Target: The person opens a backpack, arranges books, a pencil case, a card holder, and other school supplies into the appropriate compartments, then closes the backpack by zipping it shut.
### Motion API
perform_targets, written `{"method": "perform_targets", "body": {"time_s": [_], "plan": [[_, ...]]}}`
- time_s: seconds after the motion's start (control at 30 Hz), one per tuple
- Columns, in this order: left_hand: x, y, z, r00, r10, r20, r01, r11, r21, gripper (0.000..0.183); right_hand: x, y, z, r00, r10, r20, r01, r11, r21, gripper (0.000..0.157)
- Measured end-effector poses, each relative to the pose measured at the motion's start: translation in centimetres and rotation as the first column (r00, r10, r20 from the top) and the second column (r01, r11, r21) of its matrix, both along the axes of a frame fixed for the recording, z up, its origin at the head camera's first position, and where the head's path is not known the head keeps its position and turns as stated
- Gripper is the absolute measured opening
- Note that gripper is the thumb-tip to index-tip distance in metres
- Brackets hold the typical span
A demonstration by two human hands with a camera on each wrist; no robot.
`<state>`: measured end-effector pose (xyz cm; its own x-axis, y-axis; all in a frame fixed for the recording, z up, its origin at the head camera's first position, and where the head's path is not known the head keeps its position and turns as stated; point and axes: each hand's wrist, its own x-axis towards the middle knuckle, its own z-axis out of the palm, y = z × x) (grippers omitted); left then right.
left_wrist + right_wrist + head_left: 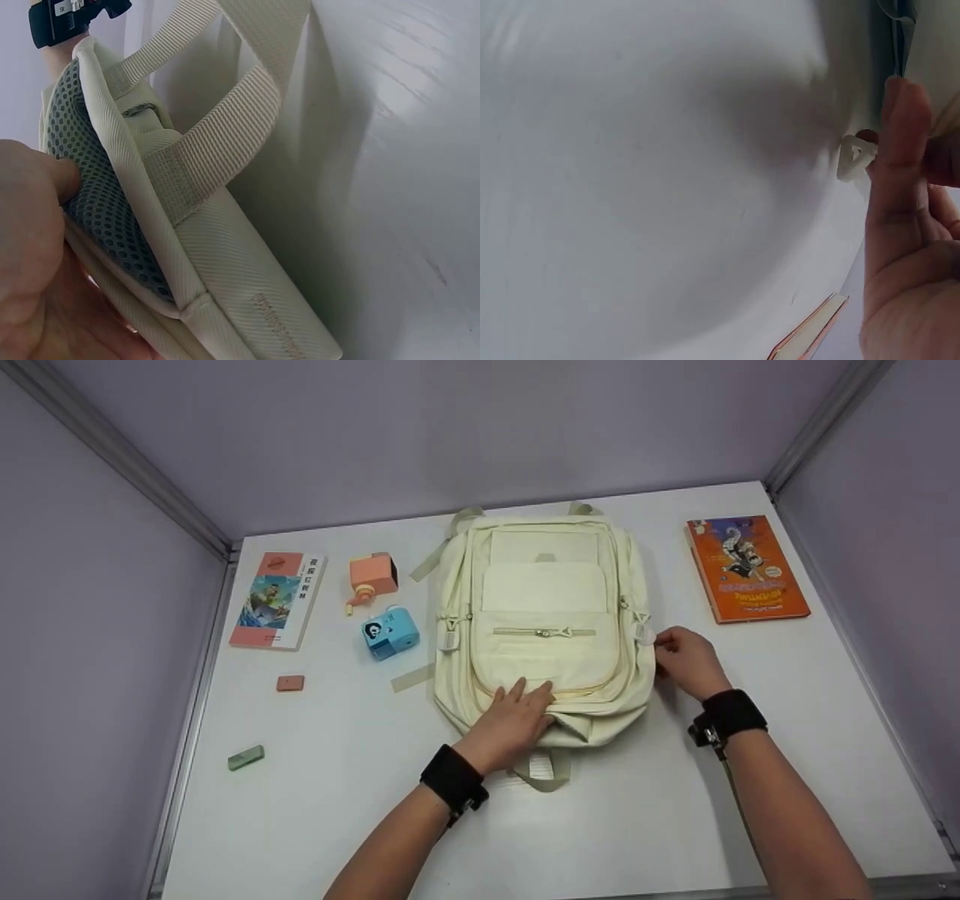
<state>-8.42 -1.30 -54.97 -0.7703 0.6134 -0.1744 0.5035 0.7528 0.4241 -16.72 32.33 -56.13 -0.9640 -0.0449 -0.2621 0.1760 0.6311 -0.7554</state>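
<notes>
A cream backpack (555, 585) lies front side up on the white table. My left hand (510, 724) grips its lower end, fingers spread over the front fabric. In the left wrist view, that hand's thumb presses grey mesh padding (112, 202), with a webbing strap (217, 142) looped beside it. At the pack's right side, my right hand (690, 660) pinches a small pale triangular zipper pull (853, 157) between thumb and fingers. A white side buckle (643, 634) sits right by its fingertips. Part of the zipper is hidden behind the right hand.
An orange book (750, 570) lies at the right. To the left are a white-and-pink book (277, 600), a pink box-shaped toy with a crank (373, 575), a blue camera-shaped toy (390, 632), a reddish block (290, 683) and a green block (246, 757). Partition walls enclose the table.
</notes>
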Motion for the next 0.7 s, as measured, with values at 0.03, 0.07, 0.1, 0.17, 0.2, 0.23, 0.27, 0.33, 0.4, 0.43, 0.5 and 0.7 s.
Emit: {"method": "perform_targets", "body": {"time_s": [0.03,0.07,0.1,0.17,0.2,0.23,0.27,0.33,0.4,0.43,0.5,0.7], "plan": [[0.0,0.0,0.0,1.0,-0.002,-0.005,0.002,1.0,-0.002,0.048,0.1,0.0,0.0,1.0,-0.001,-0.009,0.001,1.0,0.013,0.032],[0.0,0.1,0.0,1.0,-0.004,-0.013,0.004,1.0,-0.004,0.048,0.1,0.0,0.1,1.0,0.0,-0.015,0.0,1.0,0.024,0.032],[0.1,0.1,-0.1,1.0,-0.004,-0.022,0.003,1.0,-0.008,0.048,0.2,0.0,0.2,1.0,0.004,-0.025,-0.003,0.999,0.042,0.032],[0.2,0.1,-0.1,0.999,-0.005,-0.039,0.005,1.0,-0.02,0.047,0.4,-0.1,0.3,0.998,0.017,-0.054,-0.012,0.996,0.089,0.032],[0.2,0.2,-0.1,0.999,-0.006,-0.043,0.005,1.0,-0.025,0.047,0.5,-0.1,0.3,0.997,0.022,-0.068,-0.014,0.994,0.109,0.032],[0.3,0.2,-0.2,0.999,-0.007,-0.049,0.006,0.999,-0.037,0.047,0.6,-0.2,0.4,0.996,0.025,-0.081,-0.015,0.992,0.126,0.031],[0.3,0.3,-0.2,0.998,-0.011,-0.058,0.008,0.999,-0.048,0.046,0.7,-0.2,0.4,0.996,0.025,-0.091,-0.013,0.991,0.135,0.03],[0.4,0.4,-0.2,0.998,-0.019,-0.066,0.014,0.997,-0.074,0.048,1.0,-0.2,0.4,0.994,0.018,-0.106,-0.003,0.99,0.144,0.027],[0.6,0.6,-0.2,0.998,-0.023,-0.065,0.016,0.995,-0.102,0.053,1.2,-0.2,0.4,0.994,0.004,-0.113,0.012,0.99,0.138,0.025],[0.6,0.8,-0.2,0.997,-0.025,-0.067,0.017,0.993,-0.118,0.055,1.3,-0.2,0.3,0.993,-0.003,-0.119,0.02,0.99,0.141,0.023],[0.8,1.0,-0.1,0.997,-0.027,-0.074,0.015,0.988,-0.155,0.06,1.5,-0.2,0.2,0.991,-0.006,-0.137,0.028,0.988,0.152,0.021],[1.0,1.9,-0.3,0.991,-0.024,-0.129,-0.01,0.968,-0.252,0.067,2.2,-0.3,-0.1,0.981,0.006,-0.192,0.033,0.979,0.202,0.019]]}}
